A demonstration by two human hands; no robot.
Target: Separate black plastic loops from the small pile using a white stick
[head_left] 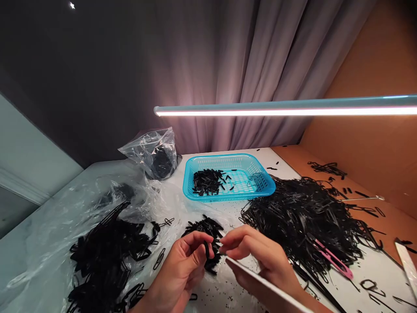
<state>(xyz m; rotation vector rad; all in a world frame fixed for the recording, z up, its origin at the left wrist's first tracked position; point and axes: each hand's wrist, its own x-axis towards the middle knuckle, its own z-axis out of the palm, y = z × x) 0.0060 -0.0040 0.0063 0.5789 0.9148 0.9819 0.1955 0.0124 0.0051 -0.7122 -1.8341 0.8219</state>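
Note:
My left hand (182, 269) pinches a small, narrow black piece (206, 250) between thumb and fingers. Close by on the right, my right hand (260, 256) has its fingers curled, the tips almost meeting those of the left. A thin white strip (267, 284) slants across the right palm and seems held there; part of the grip is hidden. Beneath and behind the fingertips lies a small heap of short black pieces (205, 224). More such pieces (208, 180) fill the left part of a blue plastic basket (230, 198) beyond the hands.
A large tangle of black wire-like loops (302, 213) spreads on the right, with a pink-handled tool (332, 258) on it. Black pieces (107, 256) pile on clear plastic at left, near a clear bag (159, 152). A lit tube lamp (283, 108) hangs low above the table.

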